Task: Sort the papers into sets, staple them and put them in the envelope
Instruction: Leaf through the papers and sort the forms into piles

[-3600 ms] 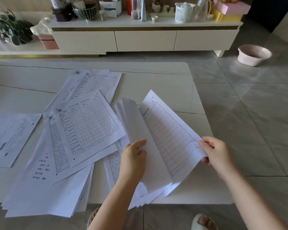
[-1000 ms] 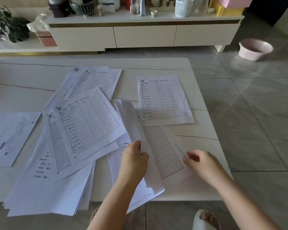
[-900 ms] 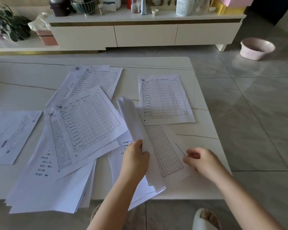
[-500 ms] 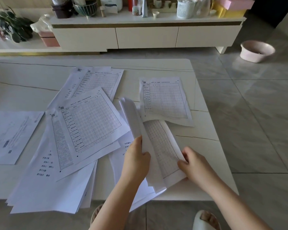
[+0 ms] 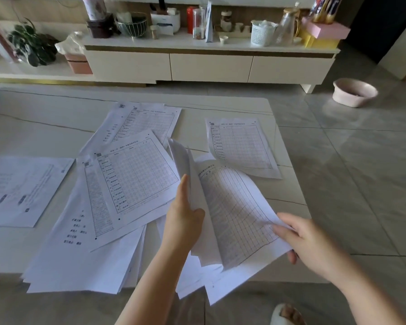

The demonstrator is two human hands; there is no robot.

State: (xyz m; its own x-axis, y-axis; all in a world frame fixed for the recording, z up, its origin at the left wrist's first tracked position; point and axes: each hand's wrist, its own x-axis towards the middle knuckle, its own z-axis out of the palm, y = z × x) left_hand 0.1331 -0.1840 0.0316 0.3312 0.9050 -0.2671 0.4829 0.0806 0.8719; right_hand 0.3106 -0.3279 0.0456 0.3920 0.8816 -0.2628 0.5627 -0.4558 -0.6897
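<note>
Printed sheets with grid tables lie scattered over the white table (image 5: 45, 127). My left hand (image 5: 184, 219) grips an upright fan of turned-back pages (image 5: 185, 160) from a stack at the table's near edge. My right hand (image 5: 300, 238) pinches the right edge of one grid sheet (image 5: 237, 207) and holds it lifted off that stack. A single grid sheet (image 5: 242, 146) lies flat beyond it on the right. A spread pile of sheets (image 5: 136, 177) lies left of my left hand. No stapler or envelope shows.
A separate sheet (image 5: 21, 188) lies at the far left. Behind the table stands a low white cabinet (image 5: 209, 66) crowded with jars and baskets. A pink basin (image 5: 354, 91) sits on the tiled floor at right. A slippered foot (image 5: 286, 315) shows below.
My right hand took hold of the grid sheet on the near stack and lifted its right edge. The earlier sheet now lies flat on the right. My left hand stays on the pages.
</note>
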